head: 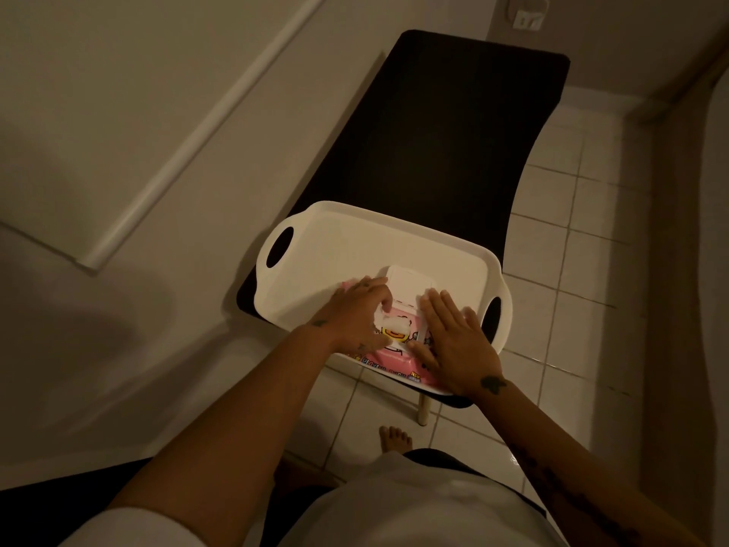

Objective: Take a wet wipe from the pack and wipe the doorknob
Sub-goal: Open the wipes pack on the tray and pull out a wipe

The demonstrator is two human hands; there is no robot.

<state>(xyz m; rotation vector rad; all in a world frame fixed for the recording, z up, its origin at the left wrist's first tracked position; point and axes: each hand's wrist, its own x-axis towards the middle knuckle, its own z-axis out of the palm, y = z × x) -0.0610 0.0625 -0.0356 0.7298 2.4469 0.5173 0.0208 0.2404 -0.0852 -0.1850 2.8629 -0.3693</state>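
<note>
**Pink wipe pack pinned under two hands on a white tray**

Pink and printed with cartoon figures, the wet wipe pack [396, 351] lies in the near right part of a white plastic tray [315, 266], which sits on the near end of a black bench [442, 132].

Left of the pack's opening, the left hand [355, 315] comes in over the tray's near edge, its fingers curled down onto the top of the pack. Thumb and fingertips are drawn together at the white wet wipe [390, 323] that shows in the opening; they seem to pinch it, though blur and dim light make the contact hard to confirm.

Just beyond that pinch, the pack's white flip lid [410, 284] stands tipped back, away from the person.

Right of the opening, the right hand [457, 345] lies flat, palm down, fingers straight and slightly spread, pressing on the pack's right side without gripping anything. Its fingertips reach up beside the lid's hinge.
</note>
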